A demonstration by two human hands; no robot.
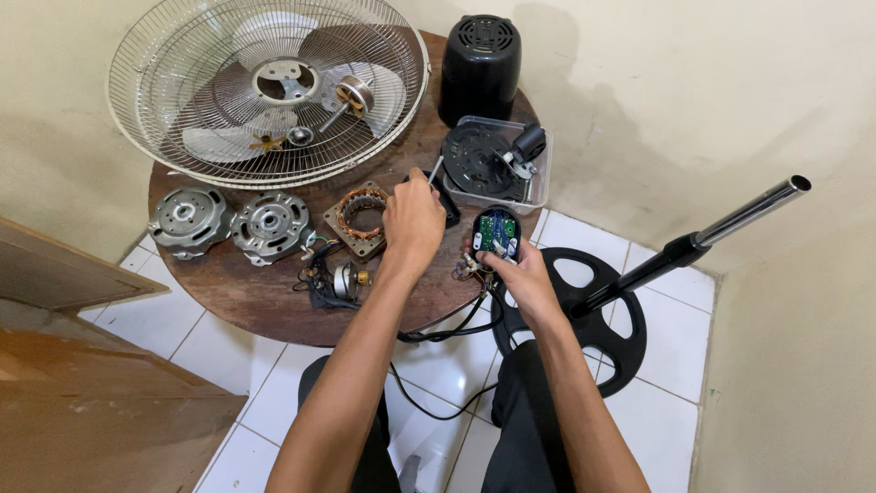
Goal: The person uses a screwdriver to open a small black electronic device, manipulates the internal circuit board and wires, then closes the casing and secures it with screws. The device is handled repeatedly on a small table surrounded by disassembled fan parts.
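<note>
Left hand [412, 222] fists a screwdriver [435, 170] — right hand [518, 272] pinches the switch housing [497, 232] (keep it steady) — drive straight.

Dark brown, worn wood on the round worktop [255, 301]. Silvery white wire on the fan guard [182, 164], pale translucent blades [365, 64] behind it. Dull grey metal on the two motor end caps [187, 219] [270, 225]. Coppery orange windings inside the brownish stator [358, 217]. Glossy black on the motor cover [479, 68] and the round base [602, 338]. Clear plastic on the tray [538, 187]. Green circuit board in the black switch housing [497, 233]. Chrome and black on the pole [712, 233]. White tiles on the floor [438, 365]; cream walls [684, 91].
</note>
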